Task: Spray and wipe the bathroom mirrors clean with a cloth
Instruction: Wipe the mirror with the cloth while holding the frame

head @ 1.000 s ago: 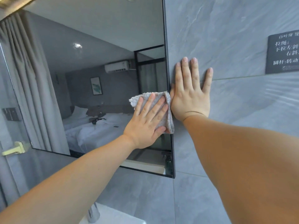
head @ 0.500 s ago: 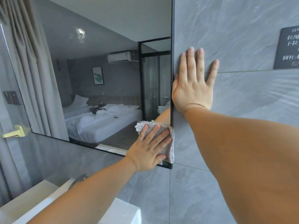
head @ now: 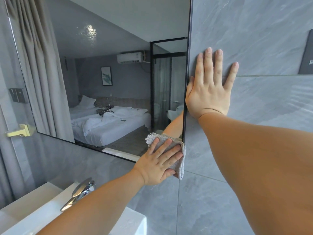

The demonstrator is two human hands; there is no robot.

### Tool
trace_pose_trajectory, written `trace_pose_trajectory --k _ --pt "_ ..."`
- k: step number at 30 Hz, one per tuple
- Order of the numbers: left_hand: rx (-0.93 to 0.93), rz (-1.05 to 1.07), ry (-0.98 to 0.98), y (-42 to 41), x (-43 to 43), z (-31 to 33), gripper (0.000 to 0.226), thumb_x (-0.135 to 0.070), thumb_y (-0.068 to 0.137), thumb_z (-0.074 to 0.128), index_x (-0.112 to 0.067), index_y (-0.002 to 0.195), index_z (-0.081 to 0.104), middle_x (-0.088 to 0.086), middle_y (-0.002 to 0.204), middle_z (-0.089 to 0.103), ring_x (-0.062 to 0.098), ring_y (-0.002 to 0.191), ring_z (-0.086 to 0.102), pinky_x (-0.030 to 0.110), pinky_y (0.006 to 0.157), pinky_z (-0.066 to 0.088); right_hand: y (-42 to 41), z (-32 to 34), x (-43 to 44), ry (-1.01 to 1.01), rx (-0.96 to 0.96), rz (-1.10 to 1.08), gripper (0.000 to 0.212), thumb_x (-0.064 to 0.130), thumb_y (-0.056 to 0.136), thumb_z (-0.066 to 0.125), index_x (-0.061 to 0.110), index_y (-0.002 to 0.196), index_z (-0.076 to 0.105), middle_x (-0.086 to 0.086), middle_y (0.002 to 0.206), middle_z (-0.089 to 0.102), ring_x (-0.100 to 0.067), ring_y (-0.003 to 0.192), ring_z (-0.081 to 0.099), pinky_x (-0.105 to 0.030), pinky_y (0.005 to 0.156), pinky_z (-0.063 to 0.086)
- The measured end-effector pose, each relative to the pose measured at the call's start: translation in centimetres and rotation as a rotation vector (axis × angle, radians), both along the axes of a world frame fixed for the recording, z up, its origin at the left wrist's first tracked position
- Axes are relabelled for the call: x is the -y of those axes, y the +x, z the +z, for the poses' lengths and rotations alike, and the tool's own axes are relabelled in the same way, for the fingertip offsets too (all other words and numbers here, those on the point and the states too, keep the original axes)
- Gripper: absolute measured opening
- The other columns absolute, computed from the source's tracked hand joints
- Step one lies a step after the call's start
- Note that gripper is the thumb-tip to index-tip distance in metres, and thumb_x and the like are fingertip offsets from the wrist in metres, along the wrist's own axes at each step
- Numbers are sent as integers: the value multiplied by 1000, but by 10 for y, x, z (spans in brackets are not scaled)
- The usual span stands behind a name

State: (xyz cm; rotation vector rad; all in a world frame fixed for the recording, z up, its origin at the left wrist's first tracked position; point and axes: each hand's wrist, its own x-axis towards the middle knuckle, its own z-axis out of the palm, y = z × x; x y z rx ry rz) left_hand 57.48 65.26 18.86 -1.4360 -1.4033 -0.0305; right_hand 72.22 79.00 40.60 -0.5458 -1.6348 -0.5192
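Grey stone-tile wall (head: 254, 22) bearing a black-edged mirror (head: 118, 31) that reflects a bedroom. Left hand (head: 157, 165), fingers straight, presses the cloth (head: 162, 138) on the mirror's 5 o'clock corner; right hand (head: 210, 92) rests flat, fingers spread, on the tile at 3 o'clock.

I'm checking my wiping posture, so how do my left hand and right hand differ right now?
The left hand presses a grey cloth on the lower right corner of the mirror; the right hand lies bare on the tile wall beside it. The left hand sits lower, the right hand higher. Both lie flat with straight fingers.
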Motion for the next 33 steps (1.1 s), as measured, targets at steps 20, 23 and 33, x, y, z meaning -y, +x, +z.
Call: trace_pose_trajectory --k 20,23,33 --pt "1025 127 811 -38 3 190 70 -53 103 9 -21 163 -8 -3 171 -15 17 157 -14 46 127 -8 0 -2 -1 -7 -8 41 63 28 107 32 10 165 14 -7 174 13 -30 161 7 -67 125 1" --pt "1383 157 1001 -86 33 183 66 -52 108 17 -23 163 -5 -3 172 -11 17 158 -11 43 127 -7 -2 -2 -2 5 -24 50 63 27 107 33 9 165 16 -8 174 14 -31 161 8 -67 125 1" --pt "1360 144 944 -7 -10 144 71 -58 103 8 -24 161 -14 -2 169 -21 19 156 -18 50 127 -7 0 -1 0 -18 -13 59 62 26 108 33 8 164 16 -8 174 13 -32 161 6 -68 124 -1"
